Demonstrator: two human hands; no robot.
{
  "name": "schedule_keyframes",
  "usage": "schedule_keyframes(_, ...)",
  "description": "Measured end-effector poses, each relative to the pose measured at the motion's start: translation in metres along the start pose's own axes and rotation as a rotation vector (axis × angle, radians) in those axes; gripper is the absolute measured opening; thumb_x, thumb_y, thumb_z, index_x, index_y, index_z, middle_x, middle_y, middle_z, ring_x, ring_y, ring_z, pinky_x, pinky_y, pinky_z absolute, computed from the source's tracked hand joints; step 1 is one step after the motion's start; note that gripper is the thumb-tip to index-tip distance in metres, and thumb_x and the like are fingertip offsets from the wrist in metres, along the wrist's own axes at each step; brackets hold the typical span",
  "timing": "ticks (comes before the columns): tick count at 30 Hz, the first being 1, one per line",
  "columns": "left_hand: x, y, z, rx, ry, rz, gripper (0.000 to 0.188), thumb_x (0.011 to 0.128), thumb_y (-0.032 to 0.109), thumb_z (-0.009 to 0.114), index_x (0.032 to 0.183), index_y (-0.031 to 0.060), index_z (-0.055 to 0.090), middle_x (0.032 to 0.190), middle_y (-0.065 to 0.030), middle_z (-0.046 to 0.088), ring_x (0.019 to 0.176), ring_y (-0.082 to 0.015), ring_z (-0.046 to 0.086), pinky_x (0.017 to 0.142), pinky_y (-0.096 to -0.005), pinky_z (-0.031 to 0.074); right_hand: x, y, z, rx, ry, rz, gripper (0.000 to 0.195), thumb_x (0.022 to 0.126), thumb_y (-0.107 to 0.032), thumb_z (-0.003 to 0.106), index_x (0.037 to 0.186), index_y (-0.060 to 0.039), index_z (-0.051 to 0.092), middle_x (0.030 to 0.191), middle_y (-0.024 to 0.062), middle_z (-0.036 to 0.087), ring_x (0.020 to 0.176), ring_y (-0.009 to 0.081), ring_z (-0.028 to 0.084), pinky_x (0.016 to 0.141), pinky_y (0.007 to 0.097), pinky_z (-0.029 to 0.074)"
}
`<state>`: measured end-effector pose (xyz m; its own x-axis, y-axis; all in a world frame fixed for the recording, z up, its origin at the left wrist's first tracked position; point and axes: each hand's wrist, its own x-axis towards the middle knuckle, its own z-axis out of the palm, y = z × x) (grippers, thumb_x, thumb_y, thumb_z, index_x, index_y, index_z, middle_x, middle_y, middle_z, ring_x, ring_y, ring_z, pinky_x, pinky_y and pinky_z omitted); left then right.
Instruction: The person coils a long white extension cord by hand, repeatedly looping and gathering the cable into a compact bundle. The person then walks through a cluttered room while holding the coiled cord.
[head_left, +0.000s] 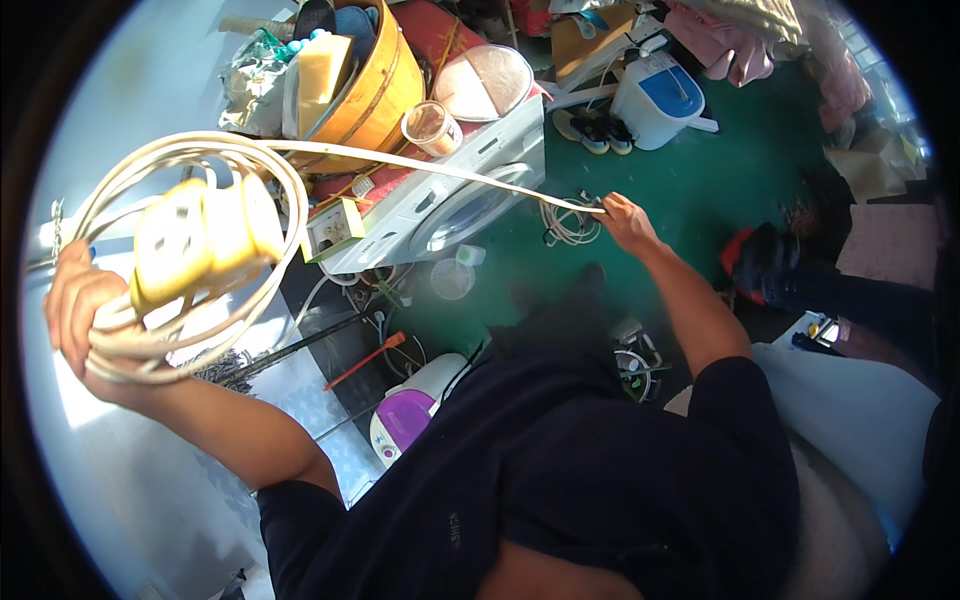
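Note:
My left hand (86, 319) grips a coil of pale cable (296, 187), raised at the left. Against the loops hangs a yellow and white extension socket block (180, 244), its face washed out by sunlight. From the coil a single length runs taut to my right hand (628, 223), whose fingers close around it. Whether a plug sits at that end cannot be told. Below and just left of my right hand, another coil of pale cable (570, 225) appears low over the green floor; what supports it is unclear.
A front-loading washing machine (382, 244) carries a wooden tub (409, 75), a plastic jar (433, 129) and a small open box (334, 230). On the green floor (735, 142) are shoes (581, 133) and a white-and-blue appliance (660, 97). A purple-and-white appliance (405, 416) stands beside me.

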<state>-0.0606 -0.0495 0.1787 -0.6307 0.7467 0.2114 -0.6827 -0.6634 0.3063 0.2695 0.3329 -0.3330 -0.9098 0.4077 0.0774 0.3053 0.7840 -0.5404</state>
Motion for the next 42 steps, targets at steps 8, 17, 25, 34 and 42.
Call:
schedule_keyframes(8, 0.018, -0.043, -0.055, 0.266, 0.066, 0.135, 0.024, 0.105, 0.014, 0.051, 0.082, 0.0084, 0.049, 0.065, 0.002, 0.043, 0.058, -0.0077, 0.042, 0.062, -0.0252, 0.041, 0.026, -0.05, -0.034, 0.058, 0.022, -0.316, 0.022, 0.086, -0.014, 0.076, 0.102, -0.0048, 0.065, 0.09, 0.0094, 0.056, 0.09, 0.0317, 0.058, 0.079, 0.0426, 0.051)
schedule_keyframes(17, 0.008, -0.112, -0.12, 0.897, 0.334, 0.075, 0.027, 0.105, 0.027, 0.055, 0.089, 0.0049, 0.059, 0.066, -0.0017, 0.05, 0.056, -0.0114, 0.046, 0.052, -0.0261, 0.039, 0.054, -0.165, -0.163, 0.155, 0.05, -0.683, 0.032, 0.072, -0.013, 0.083, 0.101, -0.0096, 0.07, 0.081, 0.0045, 0.057, 0.077, 0.0243, 0.061, 0.064, 0.0377, 0.052)
schedule_keyframes(25, -0.029, -0.151, -0.119, 0.876, 0.182, -0.13, 0.026, 0.101, 0.021, 0.057, 0.088, -0.0009, 0.058, 0.067, -0.0091, 0.059, 0.051, -0.013, 0.052, 0.047, -0.0257, 0.042, 0.084, -0.219, -0.216, 0.201, 0.092, -0.803, 0.038, 0.079, -0.014, 0.082, 0.114, -0.0056, 0.069, 0.082, 0.0065, 0.057, 0.074, 0.0263, 0.06, 0.063, 0.0395, 0.049)
schedule_keyframes(34, -0.058, -0.161, -0.148, 0.879, 0.122, -0.535, 0.04, 0.101, 0.031, 0.065, 0.112, -0.0074, 0.06, 0.088, -0.0218, 0.073, 0.07, -0.0232, 0.074, 0.062, -0.0328, 0.062, 0.112, -0.241, -0.215, 0.27, 0.088, -0.685, 0.027, 0.094, -0.012, 0.071, 0.12, -0.0026, 0.068, 0.092, 0.0123, 0.063, 0.085, 0.0317, 0.065, 0.075, 0.0406, 0.052)
schedule_keyframes(42, -0.059, -0.17, -0.147, 0.774, 0.036, -0.825, 0.047, 0.091, 0.035, 0.08, 0.104, -0.0021, 0.053, 0.058, -0.0063, 0.056, 0.041, -0.0078, 0.042, 0.041, -0.0228, 0.035, 0.115, -0.236, -0.183, 0.285, 0.118, -0.648, 0.022, 0.095, -0.017, 0.07, 0.109, -0.0011, 0.067, 0.095, 0.0146, 0.064, 0.09, 0.0363, 0.066, 0.078, 0.0434, 0.052)
